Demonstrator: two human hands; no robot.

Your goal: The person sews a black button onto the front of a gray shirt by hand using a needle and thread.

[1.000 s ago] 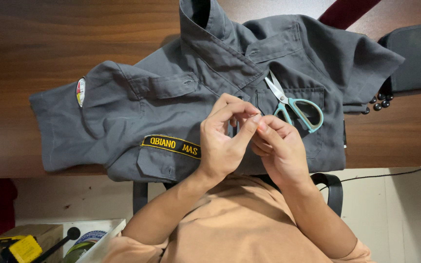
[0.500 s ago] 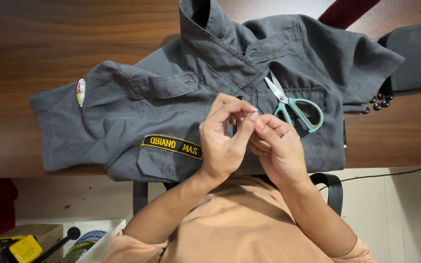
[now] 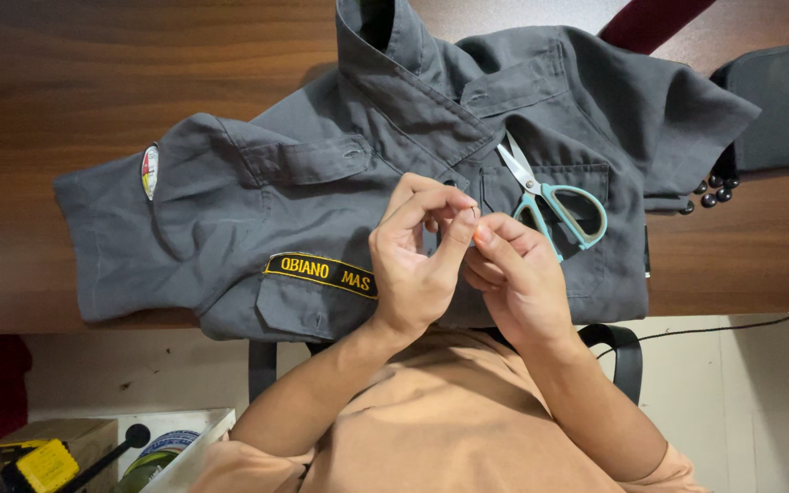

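My left hand (image 3: 417,265) and right hand (image 3: 513,278) meet at the centre of view, above the front of a grey uniform shirt (image 3: 321,201) spread flat on the wooden table (image 3: 93,82). Both hands are pinched, fingertips drawn together at one point; what they grip is too small to identify, perhaps a needle or thread, with a speck of orange at the right fingertips. I judge such an item light, thin and easily dropped, best held close to its tip between thumb and forefinger.

The shirt is soft, limp cloth; it will fold and drag rather than lift as one piece, so I would take it by the collar or a seam. It carries a black name strip with yellow lettering on the chest and a round patch on the sleeve at 9 o'clock.

Scissors (image 3: 550,201) with pale green handles lie on the shirt pocket at 1 o'clock from my hands, blades shut, untouched.

Containers: an open box (image 3: 171,447) at 7 o'clock on the floor holds a yellow tool and what looks like a roll of tape. A dark pouch (image 3: 778,100) sits at 2 o'clock; its contents are hidden.
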